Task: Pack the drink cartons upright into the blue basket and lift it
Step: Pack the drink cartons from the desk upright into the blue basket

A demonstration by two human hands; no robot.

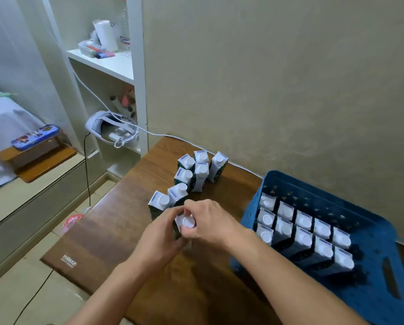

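Note:
A dark green drink carton with a white cap [184, 222] stands on the wooden table [116, 235], gripped from both sides. My left hand [162, 235] holds its left side and my right hand [208, 222] closes over its top and right side. Several more cartons [197, 171] stand upright in a loose cluster just behind, toward the wall. The blue basket [370, 233] sits on the table's right part, with several cartons [304, 233] standing upright in rows inside it. The basket's near right part is bare.
A white cable [163, 135] runs along the table's far edge by the wall. A white shelf unit [116, 66] with a headset [113, 131] stands at the back left. Left of the table are a bed and tiled floor with a black cord.

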